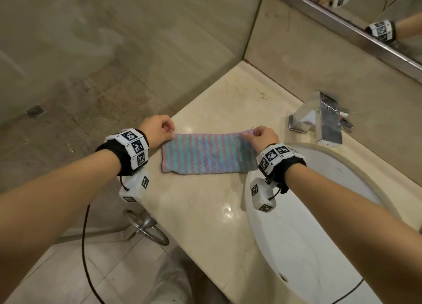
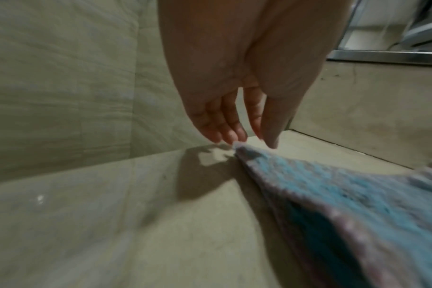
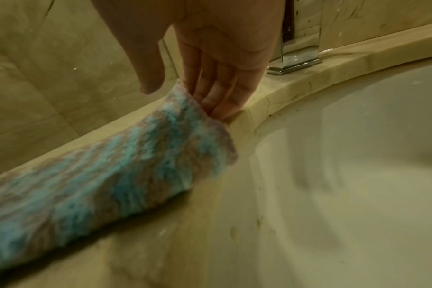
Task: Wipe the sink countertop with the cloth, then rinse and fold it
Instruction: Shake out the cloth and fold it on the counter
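Cloth point(image 1: 206, 153), pink/blue striped, lies as a flat rectangle on the countertop point(image 1: 205, 207), left of the sink point(image 1: 303, 246). Left hand point(image 1: 157, 130) is at the far-left corner; in the left wrist view its fingertips point(image 2: 234, 136) touch that corner, thumb close beside, narrow pinch. Right hand point(image 1: 262, 137) is at the far-right corner, fingers point(image 3: 217, 91) against the raised cloth edge, thumb apart; can't tell if it actually grips. Faucet point(image 1: 319, 118) sits behind the basin. Mirror point(image 1: 376, 13) on the right.
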A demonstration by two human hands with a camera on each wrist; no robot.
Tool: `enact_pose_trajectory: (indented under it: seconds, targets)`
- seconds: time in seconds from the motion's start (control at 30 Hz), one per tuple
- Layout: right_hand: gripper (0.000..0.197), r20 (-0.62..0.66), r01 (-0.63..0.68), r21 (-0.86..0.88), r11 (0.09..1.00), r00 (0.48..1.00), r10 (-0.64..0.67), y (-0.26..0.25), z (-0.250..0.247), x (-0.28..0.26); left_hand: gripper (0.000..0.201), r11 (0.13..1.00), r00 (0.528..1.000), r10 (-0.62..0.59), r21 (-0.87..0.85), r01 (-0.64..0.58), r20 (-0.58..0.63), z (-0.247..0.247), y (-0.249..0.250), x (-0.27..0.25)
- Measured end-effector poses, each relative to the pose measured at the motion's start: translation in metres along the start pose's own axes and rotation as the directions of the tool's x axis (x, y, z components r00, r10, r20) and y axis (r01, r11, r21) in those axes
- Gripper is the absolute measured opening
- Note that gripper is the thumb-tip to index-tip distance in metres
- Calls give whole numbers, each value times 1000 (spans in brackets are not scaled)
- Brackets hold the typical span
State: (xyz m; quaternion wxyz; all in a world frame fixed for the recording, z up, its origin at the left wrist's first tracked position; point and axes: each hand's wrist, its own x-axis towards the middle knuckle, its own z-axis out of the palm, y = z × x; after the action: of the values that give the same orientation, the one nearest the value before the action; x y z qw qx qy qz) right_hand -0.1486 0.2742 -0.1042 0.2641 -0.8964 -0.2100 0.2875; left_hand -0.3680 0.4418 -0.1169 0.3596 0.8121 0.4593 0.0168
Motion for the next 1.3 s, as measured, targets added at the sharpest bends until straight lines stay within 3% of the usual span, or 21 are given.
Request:
enact_pose_trajectory:
  seconds: [0.1,0.2,0.3,0.47,0.6,0.8,0.87,0.93,1.0,1.1,1.13,1.2,1.27,1.3]
  targets:
    - [29,-14,-23,-59,998,1000,22,7,-4,-2,16,996,996,71,58,-68,-51,0,10,-3]
    - [27,39,-41,-152,988,998,47,16,-7,-6,15,998,995,67,5,-68,73,5,24,-10]
    - [33,71,-76,-176,981,993,90,22,-5,-12,20,987,968,80,119,-111,239,15,31,-22]
    - [30,162,-147,-159,976,972,173,19,-1,-21,28,978,963,17,197,-72,269,21,17,-40]
    - [19,203,-164,-82,983,963,177,9,-3,-24,28,983,965,-4,178,-45,263,21,5,-50]
    - [12,199,-166,215,962,972,124,-10,2,-33,14,978,976,55,187,-95,212,21,5,-58]
    - [12,226,-146,317,937,971,75,-25,11,-44,12,999,994,30,38,-34,102,21,4,-57]
    - [21,291,-119,373,920,957,6,-44,25,-56,19,939,997,-62,-336,77,55,19,5,-60]
    - [24,325,-82,395,915,944,-56,-61,44,-68,22,749,977,-173,-628,210,120,16,8,-65]
    - [15,438,-66,395,916,890,-125,-80,73,-88,26,486,933,-240,-798,356,269,9,2,-69]
    - [18,481,-65,382,922,866,-138,-81,81,-92,29,439,924,-240,-816,375,296,9,-2,-68]
    - [24,476,-59,346,937,871,-121,-81,90,-91,23,458,924,-253,-805,377,288,11,-9,-68]
    - [20,369,-37,307,951,926,-83,-77,87,-82,9,508,936,-257,-790,343,241,15,-11,-69]
    - [18,310,-25,282,959,948,-66,-75,84,-76,15,539,944,-259,-780,318,206,16,-11,-67]
